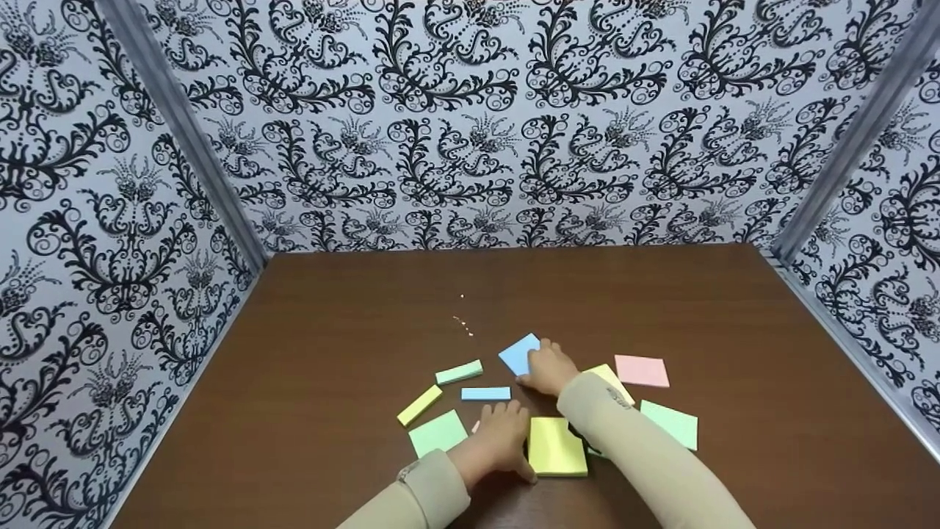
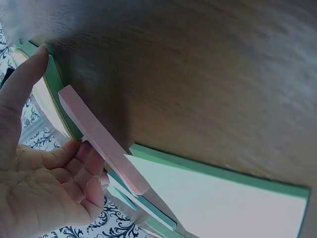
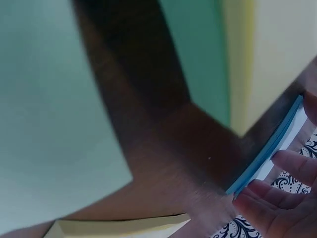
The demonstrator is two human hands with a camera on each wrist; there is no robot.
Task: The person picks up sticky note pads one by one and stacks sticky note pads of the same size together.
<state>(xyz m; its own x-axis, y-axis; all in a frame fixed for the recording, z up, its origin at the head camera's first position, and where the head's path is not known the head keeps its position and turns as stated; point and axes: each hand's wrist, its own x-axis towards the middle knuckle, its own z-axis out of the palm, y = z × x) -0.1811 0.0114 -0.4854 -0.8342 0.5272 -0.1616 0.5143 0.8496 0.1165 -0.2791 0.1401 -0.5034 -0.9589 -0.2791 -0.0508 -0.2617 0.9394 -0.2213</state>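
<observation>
- Right hand (image 1: 549,369): thumb and fingers clamped on the blue square pad (image 1: 518,355), far of the other pads.
- Left hand (image 1: 499,437): thumb and fingers spread apart, touching the left side of the yellow-topped stack (image 1: 558,448).
- Just left of it: pink strip (image 2: 101,139), left green pad (image 1: 436,432).
- Farther out: blue strip (image 1: 485,394), green strip (image 1: 459,371), yellow strip (image 1: 419,405).
- Right: tilted yellow pad (image 1: 611,382), pink pad (image 1: 642,371), right green pad (image 1: 672,425).
- Beneath: brown worktop (image 1: 352,316).

On the table (image 1: 330,330), a stack of notes (image 1: 558,447) lies near, right of the left hand (image 1: 499,435), with a pad (image 1: 517,355) farther off at the right hand (image 1: 551,369), three strips (image 1: 485,394) and another pad (image 1: 438,432) leftward, and a row's-end pad (image 1: 642,371) rightward.
</observation>
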